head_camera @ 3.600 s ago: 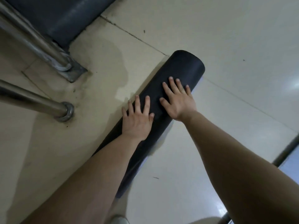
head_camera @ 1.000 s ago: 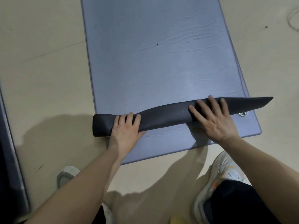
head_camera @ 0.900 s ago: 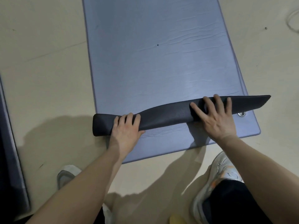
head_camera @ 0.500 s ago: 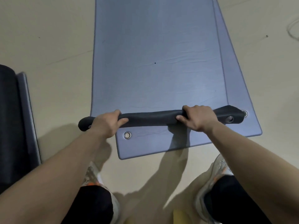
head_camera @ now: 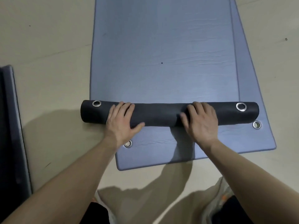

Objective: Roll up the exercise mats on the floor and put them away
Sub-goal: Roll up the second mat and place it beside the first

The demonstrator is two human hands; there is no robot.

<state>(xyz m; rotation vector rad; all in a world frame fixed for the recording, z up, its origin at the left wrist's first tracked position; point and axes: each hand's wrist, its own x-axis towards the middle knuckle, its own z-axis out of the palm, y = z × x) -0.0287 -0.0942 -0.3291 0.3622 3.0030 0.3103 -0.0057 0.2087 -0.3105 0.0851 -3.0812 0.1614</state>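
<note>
Two blue-grey exercise mats lie stacked on the floor. The top mat (head_camera: pixel 163 50) has its near end curled into a short dark roll (head_camera: pixel 158 114) with a metal eyelet at each end. My left hand (head_camera: pixel 120 122) rests flat on the roll's left half, fingers straight. My right hand (head_camera: pixel 199 122) presses on its right half the same way. The bottom mat (head_camera: pixel 161 154) sticks out flat toward me beneath the roll, with two eyelets showing.
A dark flat pad or mat (head_camera: pixel 11 135) with a grey edge lies along the left border. Beige tiled floor (head_camera: pixel 45 50) surrounds the mats. My shoes and dark trouser legs (head_camera: pixel 226 207) are at the bottom, just short of the bottom mat.
Earlier I pressed on a finished dark roll beside metal posts. Since then the top mat's near edge was folded over, gripped by both hands, and rolled forward; both hands now lie flat on it.
</note>
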